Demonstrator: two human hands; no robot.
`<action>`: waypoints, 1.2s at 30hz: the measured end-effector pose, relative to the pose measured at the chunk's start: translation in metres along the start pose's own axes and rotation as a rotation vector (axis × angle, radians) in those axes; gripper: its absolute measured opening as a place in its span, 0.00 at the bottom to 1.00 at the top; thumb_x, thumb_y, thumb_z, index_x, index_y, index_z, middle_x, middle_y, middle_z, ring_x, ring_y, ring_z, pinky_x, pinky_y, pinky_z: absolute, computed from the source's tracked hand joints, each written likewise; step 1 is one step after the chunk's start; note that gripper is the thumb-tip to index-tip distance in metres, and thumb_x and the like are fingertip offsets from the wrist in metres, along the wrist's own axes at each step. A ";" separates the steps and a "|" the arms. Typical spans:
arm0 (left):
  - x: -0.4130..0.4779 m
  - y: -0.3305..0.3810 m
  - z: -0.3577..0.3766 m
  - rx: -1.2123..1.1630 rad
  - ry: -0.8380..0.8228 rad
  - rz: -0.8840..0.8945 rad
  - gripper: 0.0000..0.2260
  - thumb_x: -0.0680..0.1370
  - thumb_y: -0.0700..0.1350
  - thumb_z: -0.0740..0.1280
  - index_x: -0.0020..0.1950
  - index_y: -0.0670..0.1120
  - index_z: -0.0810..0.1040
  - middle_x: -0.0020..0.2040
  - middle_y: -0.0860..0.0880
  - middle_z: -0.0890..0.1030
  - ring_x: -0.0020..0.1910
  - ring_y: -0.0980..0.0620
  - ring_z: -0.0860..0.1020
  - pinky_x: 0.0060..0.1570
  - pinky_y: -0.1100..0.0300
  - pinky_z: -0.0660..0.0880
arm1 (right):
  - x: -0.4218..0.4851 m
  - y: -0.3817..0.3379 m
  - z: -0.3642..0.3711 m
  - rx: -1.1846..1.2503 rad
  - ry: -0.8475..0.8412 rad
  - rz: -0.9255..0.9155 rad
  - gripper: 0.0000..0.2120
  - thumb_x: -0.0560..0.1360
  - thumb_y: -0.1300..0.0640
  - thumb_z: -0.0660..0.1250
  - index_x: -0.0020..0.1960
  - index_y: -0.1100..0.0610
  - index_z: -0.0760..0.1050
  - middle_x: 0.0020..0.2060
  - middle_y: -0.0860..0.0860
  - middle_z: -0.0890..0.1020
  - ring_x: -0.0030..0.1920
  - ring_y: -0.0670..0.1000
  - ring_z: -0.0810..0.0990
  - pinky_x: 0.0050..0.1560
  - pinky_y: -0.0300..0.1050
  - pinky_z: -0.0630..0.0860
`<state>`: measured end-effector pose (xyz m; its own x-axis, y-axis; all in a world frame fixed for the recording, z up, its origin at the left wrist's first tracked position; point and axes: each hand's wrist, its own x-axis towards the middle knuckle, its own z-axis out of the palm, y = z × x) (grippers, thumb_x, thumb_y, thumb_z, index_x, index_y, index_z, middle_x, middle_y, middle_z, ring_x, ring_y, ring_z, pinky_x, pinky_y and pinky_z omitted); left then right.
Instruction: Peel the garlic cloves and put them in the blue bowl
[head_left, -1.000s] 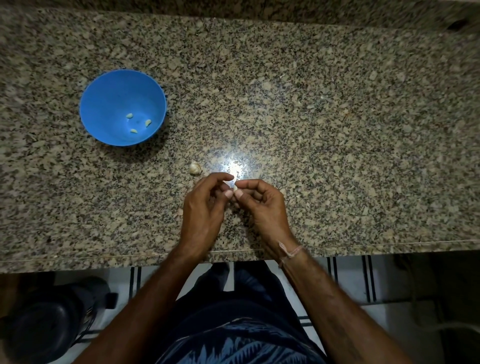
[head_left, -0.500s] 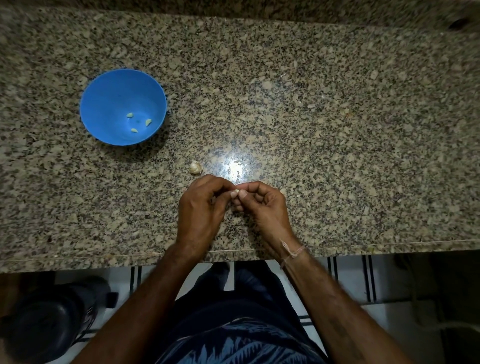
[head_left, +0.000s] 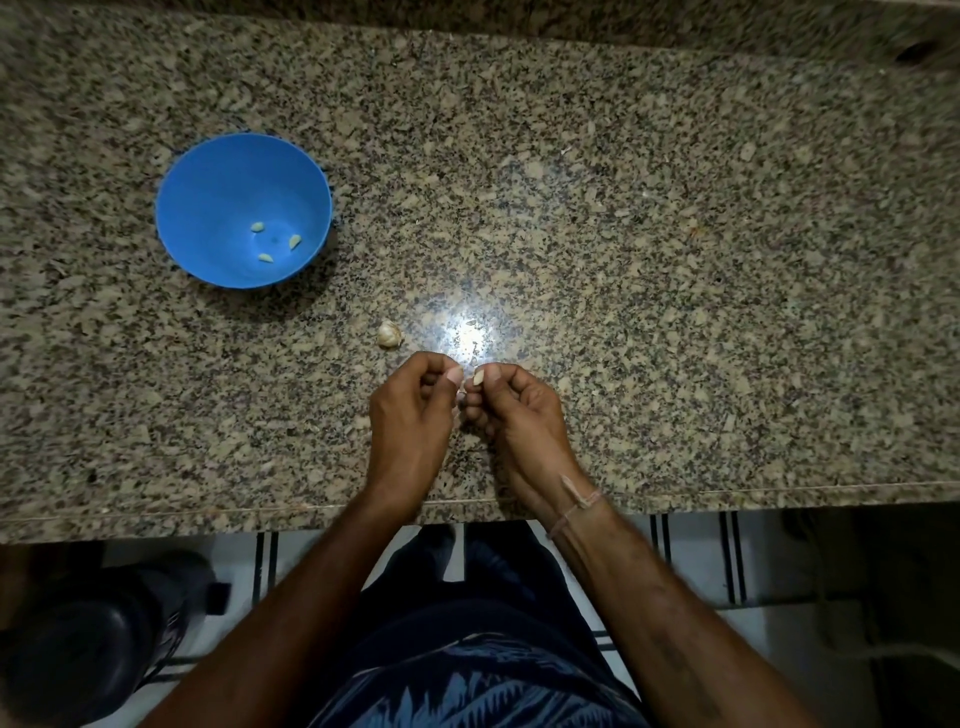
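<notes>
Garlic clove (head_left: 478, 376) pinched by right fingers (head_left: 494, 372), left fingers (head_left: 451, 375) unclear, granite counter (head_left: 623, 260), tiled floor (head_left: 691, 551)

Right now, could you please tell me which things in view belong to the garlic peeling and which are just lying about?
Job: blue bowl; three peeled cloves in it; garlic clove pinched by the right hand; left hand close beside it; garlic piece on the countertop.
Lying about: dark object on the floor; thread band on the right wrist.

Blue bowl (head_left: 208, 218), pale cloves (head_left: 266, 257), speckled brown-grey granite counter (head_left: 649, 234).
</notes>
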<state>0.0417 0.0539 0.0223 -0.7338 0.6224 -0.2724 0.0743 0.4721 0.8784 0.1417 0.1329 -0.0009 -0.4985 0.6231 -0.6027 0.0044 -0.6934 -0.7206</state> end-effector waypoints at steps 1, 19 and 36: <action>0.002 -0.003 -0.001 -0.004 0.020 -0.032 0.06 0.85 0.43 0.65 0.55 0.46 0.83 0.44 0.53 0.84 0.42 0.62 0.82 0.40 0.71 0.75 | 0.000 -0.002 -0.001 0.023 -0.002 0.006 0.07 0.82 0.57 0.68 0.52 0.61 0.79 0.42 0.56 0.84 0.40 0.49 0.81 0.46 0.43 0.80; 0.002 -0.005 -0.007 0.066 0.011 0.199 0.02 0.80 0.43 0.72 0.51 0.49 0.84 0.49 0.56 0.82 0.48 0.57 0.81 0.43 0.59 0.79 | 0.001 -0.009 0.006 0.012 -0.022 0.033 0.02 0.80 0.66 0.71 0.52 0.62 0.80 0.43 0.56 0.86 0.41 0.51 0.82 0.45 0.41 0.81; -0.012 -0.048 -0.027 0.279 0.020 0.237 0.15 0.79 0.42 0.74 0.65 0.45 0.77 0.60 0.52 0.73 0.53 0.56 0.76 0.45 0.73 0.75 | 0.001 -0.006 -0.024 -1.184 0.043 -0.625 0.18 0.79 0.67 0.71 0.68 0.60 0.80 0.55 0.50 0.79 0.55 0.49 0.79 0.59 0.34 0.75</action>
<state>0.0289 0.0065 -0.0060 -0.6870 0.7238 -0.0643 0.4232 0.4705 0.7743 0.1620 0.1468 -0.0057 -0.6654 0.7441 -0.0597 0.5412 0.4259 -0.7250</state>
